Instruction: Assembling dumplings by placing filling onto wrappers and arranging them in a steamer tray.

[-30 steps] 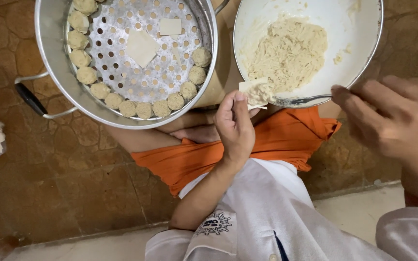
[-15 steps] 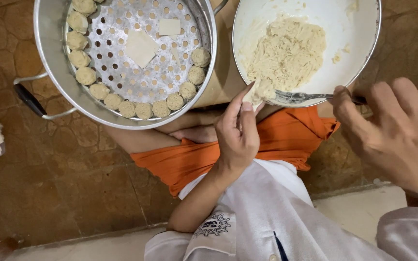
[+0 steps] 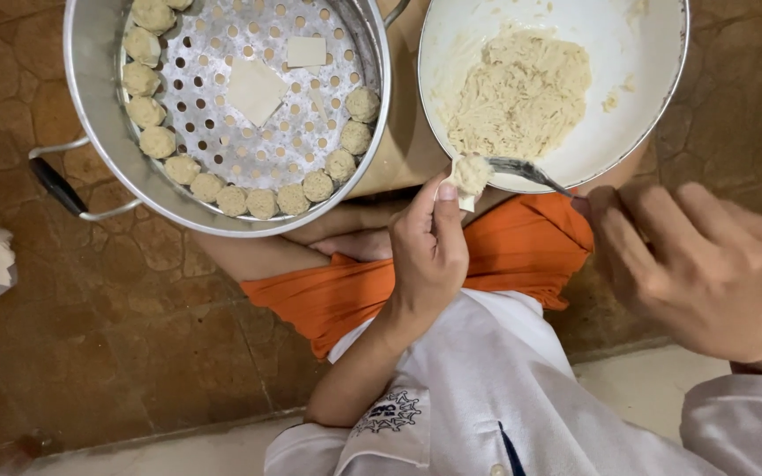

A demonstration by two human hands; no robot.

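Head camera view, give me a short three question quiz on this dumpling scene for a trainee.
1. True or false: the left hand holds a wrapper with filling on it.
2. What does the right hand hold? A spoon; B knife; C tongs.
3. Where in the steamer pot do the finished dumplings sit?

Key
1. True.
2. A: the spoon touches the filling, over the rim of the white bowl.
3. Along the edge of the perforated tray; two flat wrappers lie toward the middle.
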